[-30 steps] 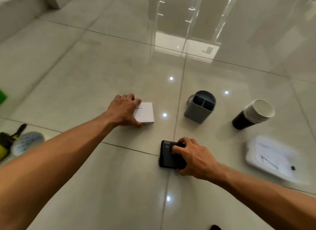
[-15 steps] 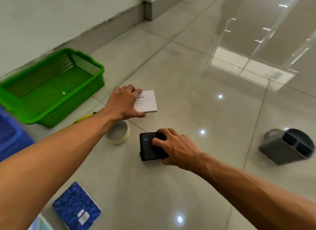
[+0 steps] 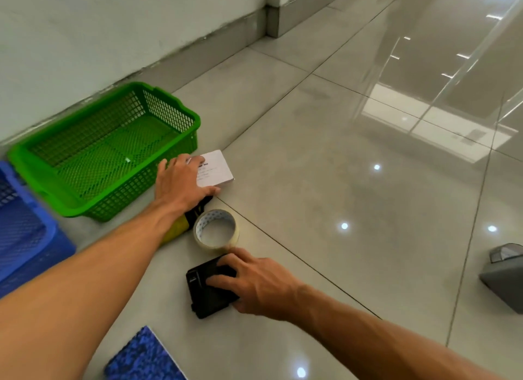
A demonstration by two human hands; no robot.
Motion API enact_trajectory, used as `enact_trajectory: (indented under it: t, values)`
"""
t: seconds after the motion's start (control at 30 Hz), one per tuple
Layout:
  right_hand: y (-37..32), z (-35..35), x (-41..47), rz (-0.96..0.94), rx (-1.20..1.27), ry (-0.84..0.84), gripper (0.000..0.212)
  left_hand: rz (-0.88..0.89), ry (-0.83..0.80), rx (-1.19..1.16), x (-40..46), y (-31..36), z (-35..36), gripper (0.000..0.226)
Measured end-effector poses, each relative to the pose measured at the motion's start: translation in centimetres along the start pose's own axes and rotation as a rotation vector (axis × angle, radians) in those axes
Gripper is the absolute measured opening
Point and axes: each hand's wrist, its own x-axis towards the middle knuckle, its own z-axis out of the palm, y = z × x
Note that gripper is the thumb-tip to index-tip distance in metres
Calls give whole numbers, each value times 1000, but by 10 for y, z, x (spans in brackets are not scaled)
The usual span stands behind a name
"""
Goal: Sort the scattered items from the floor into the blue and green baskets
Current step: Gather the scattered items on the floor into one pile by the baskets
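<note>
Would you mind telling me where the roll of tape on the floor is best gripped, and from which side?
Probably from above. The roll of tape lies flat with its open core facing up, so one could drop fingers into the core, thumb outside, and pinch the wall on its right, far side. That side is free; the yellow-and-black tool crowds its left and the black device its near edge.

The glossy grey tiled floor (image 3: 325, 159) carries everything. Near the wall stands the green basket (image 3: 93, 181), with the blue basket (image 3: 25, 238) just beside it at the left. A white notepad (image 3: 216, 169) lies beside the green basket's corner, then a roll of tape (image 3: 216, 229), a black case (image 3: 208, 294), a blue patterned notebook (image 3: 144, 357) and, at the right edge, a grey holder (image 3: 506, 278).
</note>
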Motion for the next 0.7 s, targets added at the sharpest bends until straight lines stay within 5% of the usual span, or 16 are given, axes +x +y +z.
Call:
enact_trajectory:
  t: [0.3, 0.43, 0.7]
  values:
    - [13, 6, -12, 5, 1, 116, 69, -96, -149, -100, 22, 3, 25, 78]
    - [22, 1, -25, 186, 70, 242, 65, -118, -154, -66, 26, 13, 31, 79]
    - [64, -22, -78, 623, -10, 371, 73, 267, -58, -130, 16, 146, 9, 73]
